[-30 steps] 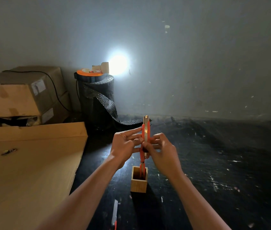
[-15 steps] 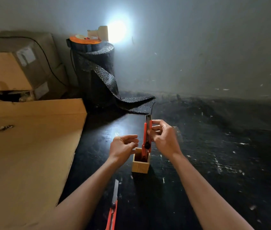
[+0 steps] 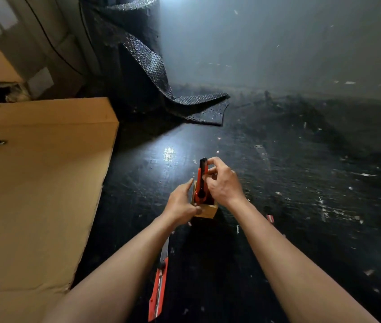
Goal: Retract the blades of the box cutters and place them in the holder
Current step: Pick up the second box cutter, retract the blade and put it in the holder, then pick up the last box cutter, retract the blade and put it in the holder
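Note:
A small wooden holder [image 3: 208,211] stands on the dark floor. An orange box cutter [image 3: 201,180] stands upright in it, blade drawn in, its top end sticking out. My right hand [image 3: 223,184] pinches the upper part of this cutter. My left hand [image 3: 181,203] grips the holder's left side. A second orange box cutter [image 3: 160,284] lies on the floor between my forearms, its blade extended and pointing away from me.
A large flat cardboard sheet [image 3: 35,194] covers the floor on the left. Cardboard boxes [image 3: 21,54] and a roll of black bubble wrap [image 3: 136,61] stand at the back left against the wall. Small paper scraps dot the floor on the right.
The cutter has gone down into the holder with my right hand. My left hand left the cutter and took the holder. The view tilted downward.

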The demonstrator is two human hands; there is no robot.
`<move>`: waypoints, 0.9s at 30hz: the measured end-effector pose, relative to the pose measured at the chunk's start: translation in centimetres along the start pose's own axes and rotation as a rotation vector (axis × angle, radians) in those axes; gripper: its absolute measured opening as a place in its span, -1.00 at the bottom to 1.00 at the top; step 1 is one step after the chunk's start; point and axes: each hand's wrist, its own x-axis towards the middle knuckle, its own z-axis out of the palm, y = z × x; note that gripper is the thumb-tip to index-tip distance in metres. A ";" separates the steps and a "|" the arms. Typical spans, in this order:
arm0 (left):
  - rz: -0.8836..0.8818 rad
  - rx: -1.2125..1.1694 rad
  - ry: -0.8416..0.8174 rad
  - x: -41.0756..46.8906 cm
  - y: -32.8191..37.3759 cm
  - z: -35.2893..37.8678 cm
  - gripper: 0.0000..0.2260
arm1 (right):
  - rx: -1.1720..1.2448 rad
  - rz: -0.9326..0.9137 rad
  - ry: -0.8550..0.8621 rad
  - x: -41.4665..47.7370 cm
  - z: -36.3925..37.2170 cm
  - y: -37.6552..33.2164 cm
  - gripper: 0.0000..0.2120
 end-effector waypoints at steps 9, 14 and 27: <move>0.011 -0.086 -0.034 1.2 -1.4 0.3 -0.26 | -0.144 0.093 -0.042 0.9 2.1 1.6 -0.87; 0.020 -0.123 -0.014 1.4 -2.0 0.9 -0.25 | -0.128 0.110 -0.015 0.9 2.4 1.7 -0.80; 0.021 -0.027 0.159 -3.1 -3.8 -0.3 -0.43 | -0.181 0.008 0.017 -3.2 1.2 -1.0 -0.79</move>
